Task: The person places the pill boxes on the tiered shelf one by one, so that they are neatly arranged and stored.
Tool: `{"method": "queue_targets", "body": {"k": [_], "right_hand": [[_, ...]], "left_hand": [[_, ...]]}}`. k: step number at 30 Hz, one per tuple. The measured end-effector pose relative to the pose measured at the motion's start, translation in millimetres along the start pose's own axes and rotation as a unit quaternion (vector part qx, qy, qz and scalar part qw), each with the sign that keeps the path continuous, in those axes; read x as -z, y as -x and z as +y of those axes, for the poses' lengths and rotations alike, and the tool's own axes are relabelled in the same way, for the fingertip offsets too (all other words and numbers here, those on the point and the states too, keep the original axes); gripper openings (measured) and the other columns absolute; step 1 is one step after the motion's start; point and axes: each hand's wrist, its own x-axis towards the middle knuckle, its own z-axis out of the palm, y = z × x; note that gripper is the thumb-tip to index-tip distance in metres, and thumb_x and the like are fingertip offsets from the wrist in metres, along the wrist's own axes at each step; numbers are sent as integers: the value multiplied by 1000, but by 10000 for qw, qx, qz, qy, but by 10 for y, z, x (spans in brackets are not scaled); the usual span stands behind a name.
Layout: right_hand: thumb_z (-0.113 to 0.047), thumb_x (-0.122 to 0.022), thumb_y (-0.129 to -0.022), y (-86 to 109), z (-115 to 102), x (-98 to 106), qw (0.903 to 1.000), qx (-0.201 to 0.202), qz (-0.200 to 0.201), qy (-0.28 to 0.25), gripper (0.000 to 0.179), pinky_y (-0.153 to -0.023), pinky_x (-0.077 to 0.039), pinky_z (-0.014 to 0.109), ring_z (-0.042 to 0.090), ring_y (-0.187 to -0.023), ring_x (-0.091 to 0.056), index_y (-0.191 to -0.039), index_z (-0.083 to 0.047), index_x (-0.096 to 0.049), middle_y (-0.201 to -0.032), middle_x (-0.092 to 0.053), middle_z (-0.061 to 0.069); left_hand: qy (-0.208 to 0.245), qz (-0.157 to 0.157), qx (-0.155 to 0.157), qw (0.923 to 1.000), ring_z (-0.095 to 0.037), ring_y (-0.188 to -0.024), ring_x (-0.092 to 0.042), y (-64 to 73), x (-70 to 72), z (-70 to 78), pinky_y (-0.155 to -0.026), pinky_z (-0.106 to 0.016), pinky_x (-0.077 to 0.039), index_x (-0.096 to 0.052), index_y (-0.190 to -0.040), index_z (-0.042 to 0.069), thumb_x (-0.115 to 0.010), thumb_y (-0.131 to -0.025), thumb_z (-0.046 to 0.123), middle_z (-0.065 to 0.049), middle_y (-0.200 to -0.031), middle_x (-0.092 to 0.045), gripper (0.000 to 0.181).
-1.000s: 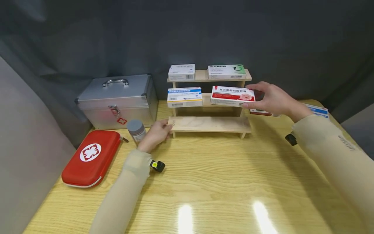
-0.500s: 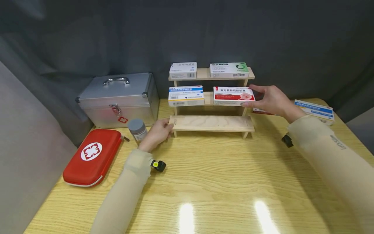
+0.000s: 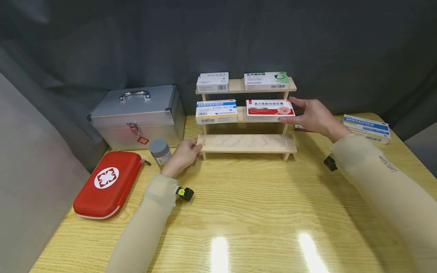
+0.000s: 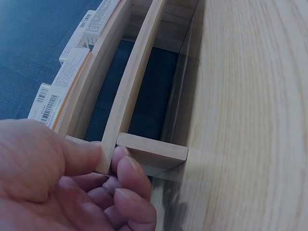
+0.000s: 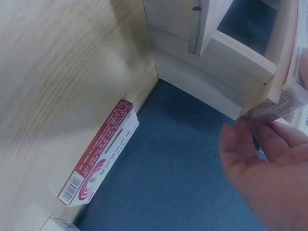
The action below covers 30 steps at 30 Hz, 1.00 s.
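Note:
A three-tier wooden display rack stands on the table. My left hand pinches the left end of its lowest shelf between thumb and fingers; the left wrist view shows the thumb on the board. With my right hand I hold the right end of a red-and-white medicine box on the middle tier, fingertips right at the shelf end in the right wrist view. Left of it on that tier lies a blue-and-white medicine box. The top tier bears a white box and a green-and-white box.
A silver case stands at the back left, with a red first-aid pouch before it. A grey-lidded bottle is beside my left wrist. Behind my right hand lie a blue-and-white box and a red-and-white box.
The red-and-white box has gone from slightly tilted to lying level on the middle tier, shifting a little left with my right hand. My left hand keeps its grip on the rack.

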Motion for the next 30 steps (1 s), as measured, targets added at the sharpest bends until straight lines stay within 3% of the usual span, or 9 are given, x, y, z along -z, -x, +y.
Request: {"method": "queue_targets", "body": {"k": [15,30], "right_hand": [[-56,-79,-77,-6,2,-37,9994,5,-134,-319,106,-99,-39,52,34,-122,-43,-158,-15,-24,-152,-35,25],[-61,-76,-78,3,6,-31,9997,41,-189,-165,108,-97,-39,53,34,-119,-43,-159,-17,-21,-153,-34,25]], "left_hand": [[47,-60,-35,10000,-25,-75,-56,9,8,10,-61,-34,-45,-34,-152,0,-44,-108,19,-13,-95,-60,50],[11,-66,45,10000,-28,-79,-57,-3,10,-1,-65,-37,-46,-28,-154,0,-44,-108,21,-17,-101,-61,53]]}}
